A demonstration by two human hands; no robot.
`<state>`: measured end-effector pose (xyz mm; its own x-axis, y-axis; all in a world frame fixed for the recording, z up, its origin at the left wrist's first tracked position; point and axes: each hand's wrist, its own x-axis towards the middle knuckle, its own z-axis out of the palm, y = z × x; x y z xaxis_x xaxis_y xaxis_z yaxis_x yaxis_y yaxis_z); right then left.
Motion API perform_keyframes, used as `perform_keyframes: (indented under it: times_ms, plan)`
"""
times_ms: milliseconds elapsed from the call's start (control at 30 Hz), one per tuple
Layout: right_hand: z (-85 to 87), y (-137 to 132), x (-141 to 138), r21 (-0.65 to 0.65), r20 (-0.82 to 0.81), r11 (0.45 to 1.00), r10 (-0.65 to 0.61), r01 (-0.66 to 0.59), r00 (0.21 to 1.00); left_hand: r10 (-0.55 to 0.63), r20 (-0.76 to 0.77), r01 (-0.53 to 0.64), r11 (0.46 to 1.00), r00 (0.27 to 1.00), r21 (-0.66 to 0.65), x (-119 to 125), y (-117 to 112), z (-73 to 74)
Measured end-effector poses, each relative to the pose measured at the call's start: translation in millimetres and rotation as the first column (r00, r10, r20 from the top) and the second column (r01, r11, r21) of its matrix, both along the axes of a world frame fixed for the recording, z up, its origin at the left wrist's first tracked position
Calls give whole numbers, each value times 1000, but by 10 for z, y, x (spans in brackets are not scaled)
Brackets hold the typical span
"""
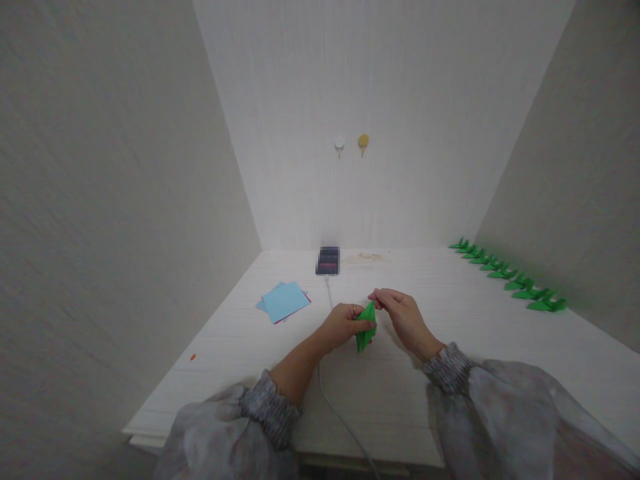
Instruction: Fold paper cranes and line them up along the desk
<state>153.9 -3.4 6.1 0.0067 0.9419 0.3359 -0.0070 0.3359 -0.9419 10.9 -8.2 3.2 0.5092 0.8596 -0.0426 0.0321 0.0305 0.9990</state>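
Between the thumb and fingers of my left hand (345,323) is a piece of green origami paper (367,328), folded into a narrow diamond with a crease down its middle. The hand covers part of its left side. My right hand (403,317) is closed in a pinch at the paper's upper tip; the fingertips hide the exact point of contact. Both hands are above the front middle of the white table (400,400).
Light blue paper squares (286,302) with a red edge showing lie at left. A phone (328,261) with a cable (340,417) rests near the back wall. Several green paper cranes (523,287) line the right side. A small orange piece (193,357) lies front left.
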Motion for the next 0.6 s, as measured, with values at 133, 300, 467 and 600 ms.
perform_keyframes:
  times_ms: [133, 300, 467, 600]
  plan:
    - [9, -9, -4, -30, -1, 996, 88, -88, 996, 7, 17, -7, 1000, 1000, -1, 4, 13, -7]
    - [-28, 7, 0, -57, 0, 987, 147, -147, 989, -25, 37, 25, 1000, 999, -5, -16, -5, 17]
    - [-52, -4, 6, -109, -193, 939, 301, -325, 934, -87, 78, 90, 995, 993, -35, -43, -47, 64]
    - [-37, -25, -3, -124, -234, 921, 334, -369, 913, -106, 82, 110, 993, 991, -45, -42, -50, 63]
